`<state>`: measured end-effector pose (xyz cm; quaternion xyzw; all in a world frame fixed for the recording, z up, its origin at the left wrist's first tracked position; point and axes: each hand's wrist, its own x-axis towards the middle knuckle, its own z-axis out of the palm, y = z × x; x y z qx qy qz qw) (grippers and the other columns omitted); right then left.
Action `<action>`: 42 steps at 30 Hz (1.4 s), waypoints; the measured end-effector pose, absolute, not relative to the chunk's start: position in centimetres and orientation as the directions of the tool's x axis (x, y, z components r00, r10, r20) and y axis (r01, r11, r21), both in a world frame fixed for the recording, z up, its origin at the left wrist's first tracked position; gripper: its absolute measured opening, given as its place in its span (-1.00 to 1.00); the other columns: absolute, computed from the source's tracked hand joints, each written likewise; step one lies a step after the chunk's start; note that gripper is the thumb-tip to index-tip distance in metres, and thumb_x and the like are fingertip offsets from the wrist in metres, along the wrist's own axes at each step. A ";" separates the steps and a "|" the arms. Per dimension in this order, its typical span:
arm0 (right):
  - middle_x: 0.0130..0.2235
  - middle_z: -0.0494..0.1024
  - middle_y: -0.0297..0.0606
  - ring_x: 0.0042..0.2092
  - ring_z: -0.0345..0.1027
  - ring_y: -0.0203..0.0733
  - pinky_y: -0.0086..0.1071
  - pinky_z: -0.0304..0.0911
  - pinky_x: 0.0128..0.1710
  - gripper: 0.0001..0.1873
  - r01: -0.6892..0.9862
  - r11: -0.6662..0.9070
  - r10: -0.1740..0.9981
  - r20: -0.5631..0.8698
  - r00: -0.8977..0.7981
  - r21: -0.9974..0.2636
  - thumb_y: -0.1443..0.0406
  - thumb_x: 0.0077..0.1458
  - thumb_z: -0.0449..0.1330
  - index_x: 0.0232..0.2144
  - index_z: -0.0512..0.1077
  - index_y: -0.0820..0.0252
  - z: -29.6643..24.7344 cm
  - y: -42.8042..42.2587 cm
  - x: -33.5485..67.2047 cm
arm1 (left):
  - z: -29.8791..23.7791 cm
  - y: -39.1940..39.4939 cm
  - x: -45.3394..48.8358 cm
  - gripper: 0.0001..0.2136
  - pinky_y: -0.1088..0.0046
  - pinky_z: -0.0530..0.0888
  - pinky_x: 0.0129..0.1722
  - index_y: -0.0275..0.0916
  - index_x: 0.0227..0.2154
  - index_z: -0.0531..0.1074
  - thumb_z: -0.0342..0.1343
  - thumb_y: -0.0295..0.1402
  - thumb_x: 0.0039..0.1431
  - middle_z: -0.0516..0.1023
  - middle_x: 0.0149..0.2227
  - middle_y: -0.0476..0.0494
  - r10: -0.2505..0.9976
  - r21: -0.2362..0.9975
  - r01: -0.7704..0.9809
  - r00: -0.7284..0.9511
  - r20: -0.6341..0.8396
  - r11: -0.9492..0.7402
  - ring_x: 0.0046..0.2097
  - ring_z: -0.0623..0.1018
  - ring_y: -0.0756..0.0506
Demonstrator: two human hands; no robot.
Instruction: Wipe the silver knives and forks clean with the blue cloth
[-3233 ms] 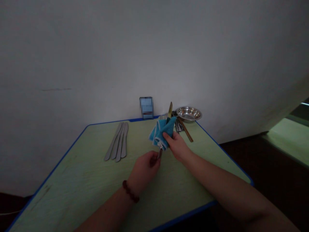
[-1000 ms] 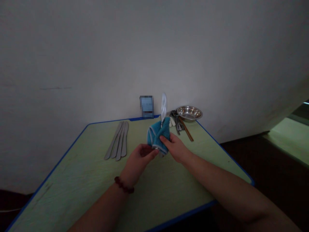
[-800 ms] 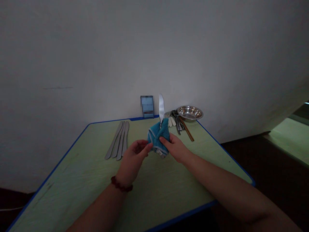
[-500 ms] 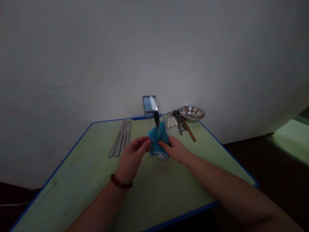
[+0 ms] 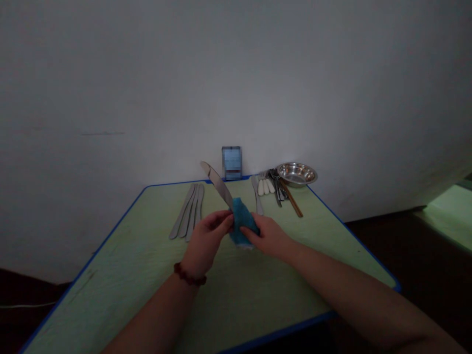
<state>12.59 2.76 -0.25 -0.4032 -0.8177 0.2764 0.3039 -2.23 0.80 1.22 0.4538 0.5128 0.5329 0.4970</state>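
Observation:
A steel table knife [image 5: 217, 185] sticks out of a blue cloth [image 5: 241, 227], its blade slanting up and to the left. My right hand [image 5: 268, 237] is closed on the bunched cloth, which wraps the lower part of the knife. My left hand [image 5: 206, 239], with a bead bracelet on the wrist, pinches the knife where it meets the cloth's left edge. Both hands hover over the middle of the green table [image 5: 147, 290].
Several table knives [image 5: 189, 215] lie side by side at the back left. A heap of mixed cutlery [image 5: 275, 188] and a steel bowl [image 5: 297, 173] sit at the back right. A small blurred box [image 5: 232, 162] leans on the white wall. The table has a blue edge.
The knife blade has swung from upright to slanting left. My left hand rose from the handle end to the cloth's left side. The cloth is bunched tighter.

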 end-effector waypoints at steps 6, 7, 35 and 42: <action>-0.43 0.39 -0.25 -0.40 0.22 -0.27 -0.41 0.08 -0.43 -0.79 0.519 0.548 0.815 0.278 -0.508 -0.656 0.21 -0.01 -0.02 -0.38 0.27 0.24 -0.3 2.6 12.6 | 1.1 0.7 -2.4 -0.74 0.32 0.35 -0.20 -0.30 -0.41 0.46 0.14 -0.25 -0.19 0.53 -0.40 -0.12 0.998 1.000 -0.013 -0.062 -0.009 0.009 -0.31 0.47 -0.09; -0.44 0.38 -0.25 -0.41 0.22 -0.28 -0.41 0.08 -0.43 -0.80 0.518 0.552 0.811 0.278 -0.514 -0.654 0.21 -0.01 -0.02 -0.38 0.27 0.23 -0.3 2.6 12.6 | 1.2 0.7 -2.3 -0.74 0.31 0.35 -0.20 -0.29 -0.41 0.46 0.13 -0.25 -0.19 0.53 -0.40 -0.12 0.999 1.000 -0.007 -0.050 -0.007 0.007 -0.30 0.47 -0.10; -0.42 0.40 -0.29 -0.40 0.23 -0.29 -0.42 0.11 -0.44 -0.77 0.464 0.513 0.804 0.215 -0.554 -0.722 0.20 -0.02 -0.01 -0.33 0.29 0.21 -0.6 2.8 12.6 | 1.8 0.7 -2.7 -0.84 0.44 0.37 -0.32 -0.30 -0.60 0.37 0.15 -0.30 -0.21 0.43 -0.58 0.00 0.995 0.996 -0.089 -0.103 0.005 -0.014 -0.45 0.43 0.01; -0.40 0.42 -0.24 -0.40 0.25 -0.25 -0.38 0.14 -0.43 -0.75 0.454 0.511 0.800 0.209 -0.563 -0.730 0.19 -0.01 -0.01 -0.31 0.30 0.21 -0.5 2.7 12.6 | 1.9 0.9 -3.3 -0.83 0.45 0.40 -0.30 -0.31 -0.55 0.38 0.17 -0.32 -0.22 0.46 -0.53 -0.02 0.993 0.986 -0.167 -0.111 -0.033 0.014 -0.45 0.45 0.03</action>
